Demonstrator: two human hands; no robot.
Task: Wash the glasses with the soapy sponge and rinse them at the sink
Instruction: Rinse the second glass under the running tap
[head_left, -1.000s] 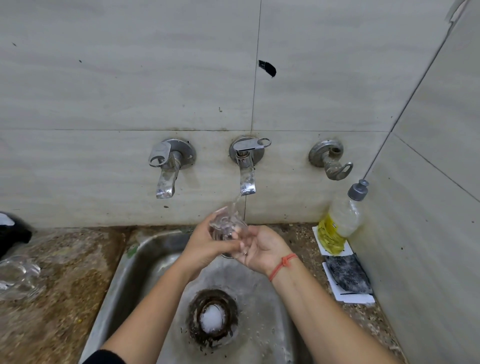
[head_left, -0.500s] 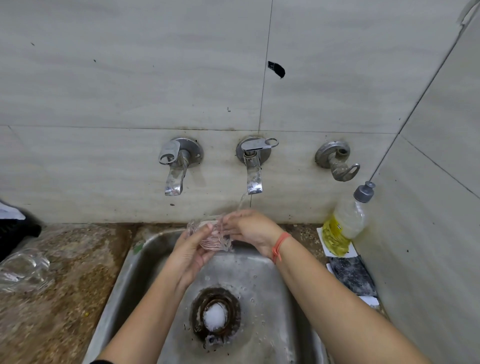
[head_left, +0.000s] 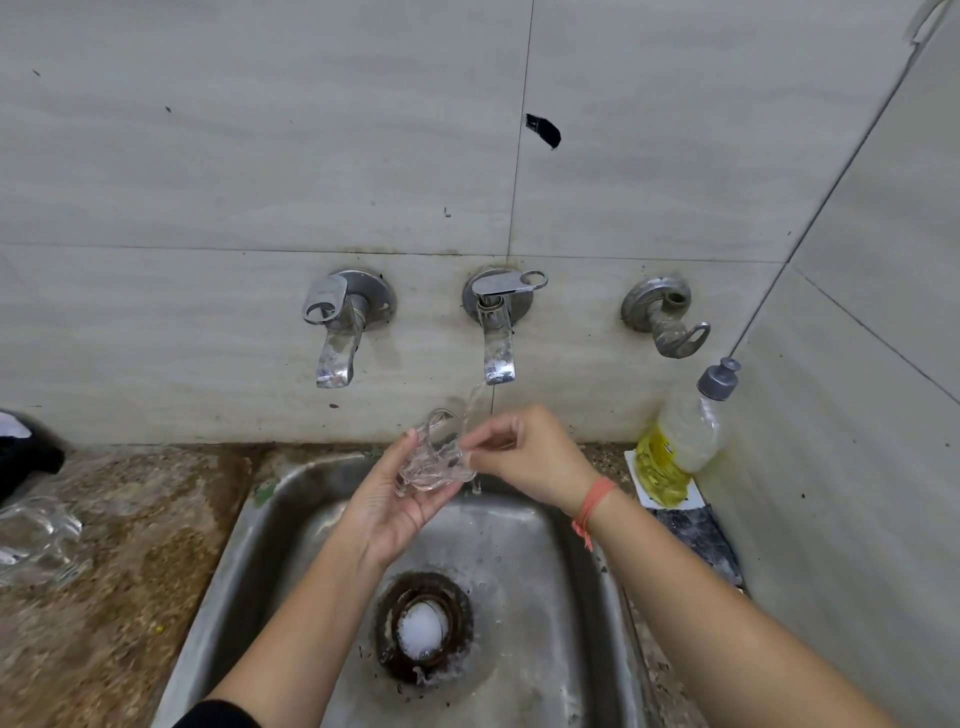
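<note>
**Glass held in both hands under the running tap**

Left hand (head_left: 400, 499) palm up, fingers and thumb curled round the base and side of the glass (head_left: 434, 462). Right hand (head_left: 524, 457) reaching in from the right, thumb and forefinger pinching the glass at its near edge, other fingers curled. Orange thread band (head_left: 592, 504) on that wrist.

Glass held tilted in the air above the back edge of the sink (head_left: 587, 571), touching neither basin nor counter. Small, clear and thick-walled, wet and glinting. Curved clear loop rising at its far side; handle or rim, cannot tell. Thin water stream (head_left: 475, 402) falling from the middle tap (head_left: 496, 332) onto the glass and dripping off below.

Sink of dull, scratched stainless steel with rounded corners. Round drain (head_left: 423, 629) ringed in dark rusty brown, with white foam at its centre.

Left tap (head_left: 337, 327) of shiny chrome with a looped lever, like the middle one. Right valve (head_left: 665, 317) duller and crusted.

Counter (head_left: 130, 519) of speckled brown stone, wet. More clear glassware (head_left: 36, 535) at its left edge, blurred. Plastic bottle (head_left: 680, 441) in the back right corner, grey cap, yellow liquid in its lower part, leaning toward the side wall. Dark pad (head_left: 696, 540) on a white sheet just in front of it.

Wall tiles (head_left: 260, 156) pale grey, faintly streaked, with thin joints.
</note>
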